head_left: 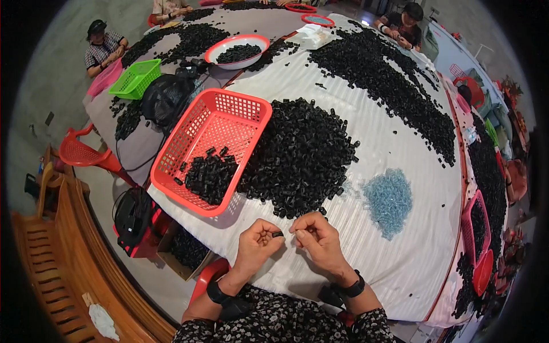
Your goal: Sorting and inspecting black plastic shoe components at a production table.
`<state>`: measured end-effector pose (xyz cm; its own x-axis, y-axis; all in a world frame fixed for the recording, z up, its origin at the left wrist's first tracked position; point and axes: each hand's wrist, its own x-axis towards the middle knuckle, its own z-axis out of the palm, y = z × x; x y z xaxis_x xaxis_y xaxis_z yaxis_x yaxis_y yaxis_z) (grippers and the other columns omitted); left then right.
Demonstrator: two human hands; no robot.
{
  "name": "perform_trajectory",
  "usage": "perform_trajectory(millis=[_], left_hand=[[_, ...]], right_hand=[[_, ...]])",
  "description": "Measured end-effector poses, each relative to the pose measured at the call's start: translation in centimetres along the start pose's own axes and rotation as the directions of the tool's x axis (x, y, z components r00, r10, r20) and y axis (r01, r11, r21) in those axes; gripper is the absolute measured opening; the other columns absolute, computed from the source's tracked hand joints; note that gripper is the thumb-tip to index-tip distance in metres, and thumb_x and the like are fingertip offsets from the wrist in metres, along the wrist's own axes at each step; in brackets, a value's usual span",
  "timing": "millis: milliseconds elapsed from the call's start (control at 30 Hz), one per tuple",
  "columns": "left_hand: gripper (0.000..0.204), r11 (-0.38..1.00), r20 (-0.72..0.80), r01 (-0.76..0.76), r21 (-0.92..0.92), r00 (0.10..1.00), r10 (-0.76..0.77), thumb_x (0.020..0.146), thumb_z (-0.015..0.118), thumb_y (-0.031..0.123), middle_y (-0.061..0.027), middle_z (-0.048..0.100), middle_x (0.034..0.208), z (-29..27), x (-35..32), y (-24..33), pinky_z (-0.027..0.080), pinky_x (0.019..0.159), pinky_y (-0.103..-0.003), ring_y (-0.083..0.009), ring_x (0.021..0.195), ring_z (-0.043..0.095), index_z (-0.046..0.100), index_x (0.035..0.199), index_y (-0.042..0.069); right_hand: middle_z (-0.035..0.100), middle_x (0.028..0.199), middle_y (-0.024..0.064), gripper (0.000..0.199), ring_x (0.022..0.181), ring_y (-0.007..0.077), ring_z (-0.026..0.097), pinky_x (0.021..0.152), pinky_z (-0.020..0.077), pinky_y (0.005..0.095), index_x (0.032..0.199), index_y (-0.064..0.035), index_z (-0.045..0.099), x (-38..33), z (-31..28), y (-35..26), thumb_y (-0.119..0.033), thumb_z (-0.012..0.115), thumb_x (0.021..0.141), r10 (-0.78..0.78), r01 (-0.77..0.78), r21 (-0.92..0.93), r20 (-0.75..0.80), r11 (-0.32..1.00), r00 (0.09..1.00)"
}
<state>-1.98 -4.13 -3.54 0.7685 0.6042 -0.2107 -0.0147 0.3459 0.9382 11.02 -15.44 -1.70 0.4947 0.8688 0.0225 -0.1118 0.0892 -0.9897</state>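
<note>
Left hand (258, 241) pinches a small black ring (277, 234) against the right hand's (316, 240) closed fingertips at the table (400, 268) edge, black pile (300, 157) and red basket (214, 148) within reach.

Your left hand (258, 243) curls its fingers over the small black piece (277, 234); its shape is too small to tell. Your right hand (316, 240) pinches something you can't make out. The pale blue heap (389, 199) is too fine to tell its single pieces. Your forearms are cut off at the near edge. The red basket (210, 150) hides the table's left rim. The people at the far side are partly cut off by the rim.
</note>
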Motion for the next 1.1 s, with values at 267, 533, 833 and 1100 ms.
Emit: perform_trajectory(millis=[267,533,833,1100], left_hand=[[0.015,0.981,-0.018,-0.143,0.134,0.989,0.147,0.079,0.067,-0.001,0.0022,0.057,0.079,0.1,-0.6,0.0,0.041,0.059,-0.015,-0.0010,0.067,0.048,0.056,0.090,0.001],[0.015,0.970,0.021,-0.165,0.178,0.986,0.164,0.079,0.066,-0.002,-0.0028,0.061,0.087,-0.4,-1.1,-0.5,0.046,0.067,-0.018,-0.0049,0.076,0.056,0.057,0.091,0.000],[0.015,0.973,0.120,-0.132,0.190,0.987,0.111,0.079,0.068,0.000,-0.0023,0.064,0.080,-0.7,-1.7,-0.1,0.047,0.062,-0.018,-0.0053,0.070,0.058,0.062,0.093,-0.001],[0.011,1.000,0.092,-0.015,-0.005,0.996,0.016,0.081,0.062,-0.001,-0.0074,0.064,0.078,-1.4,-1.6,-1.0,0.049,0.061,-0.022,-0.0103,0.065,0.060,0.061,0.092,-0.005]], right_hand=[[0.055,0.086,0.0039,0.010,0.076,0.0096,0.052,0.067,0.0434,0.0240,0.094,-0.0012,0.054,-0.3,0.5,0.5,-0.010,0.055,0.090,-0.083,0.093,-0.130,0.084,0.987,0.993],[0.053,0.086,0.0025,0.010,0.076,0.0088,0.050,0.067,0.0408,0.0226,0.091,-0.0013,0.058,-0.3,0.4,-0.4,-0.011,0.059,0.088,-0.087,0.098,-0.159,0.076,0.982,0.993],[0.054,0.083,0.0050,0.008,0.074,0.0130,0.052,0.066,0.0413,0.0242,0.090,-0.0015,0.059,-0.4,0.1,-1.1,-0.007,0.060,0.084,-0.135,0.170,-0.303,0.132,0.938,0.982],[0.059,0.089,0.0093,0.016,0.079,0.0206,0.058,0.067,0.0469,0.0281,0.098,0.0001,0.060,-0.7,0.4,-0.9,0.002,0.058,0.083,-0.258,0.339,-0.379,0.251,0.861,0.933]])
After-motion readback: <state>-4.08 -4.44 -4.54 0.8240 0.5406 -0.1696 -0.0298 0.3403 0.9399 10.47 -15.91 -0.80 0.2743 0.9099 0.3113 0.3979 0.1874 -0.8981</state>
